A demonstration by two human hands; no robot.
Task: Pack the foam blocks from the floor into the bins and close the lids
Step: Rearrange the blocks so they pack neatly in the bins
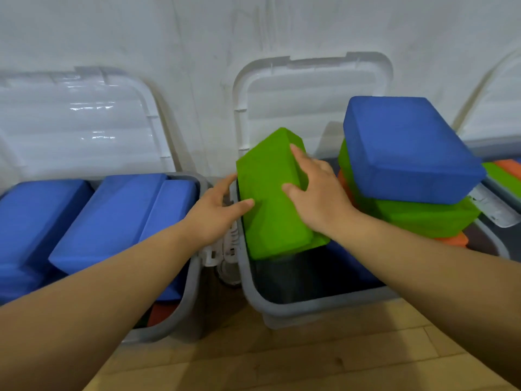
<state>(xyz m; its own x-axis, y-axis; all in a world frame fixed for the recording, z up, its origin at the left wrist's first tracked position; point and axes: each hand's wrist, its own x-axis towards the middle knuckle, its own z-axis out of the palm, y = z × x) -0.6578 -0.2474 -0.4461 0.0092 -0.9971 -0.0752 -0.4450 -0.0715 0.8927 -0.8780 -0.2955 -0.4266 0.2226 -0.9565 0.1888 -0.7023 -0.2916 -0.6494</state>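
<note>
A green foam block point(270, 198) stands tilted at the left end of the middle grey bin point(318, 304). My left hand point(217, 210) grips its left edge and my right hand point(318, 193) presses on its top face. To the right in the same bin a blue block point(408, 148) lies on a second green block point(417, 215) and orange ones point(454, 239). The left grey bin point(186, 300) holds several blue blocks point(112, 218) over an orange one. Both clear lids point(84, 122) stand upright against the wall.
A third bin point(504, 176) at the far right holds green and orange blocks. White latches point(222, 249) hang in the gap between the left and middle bins. Wooden floor point(282, 359) lies in front, and a white wall behind.
</note>
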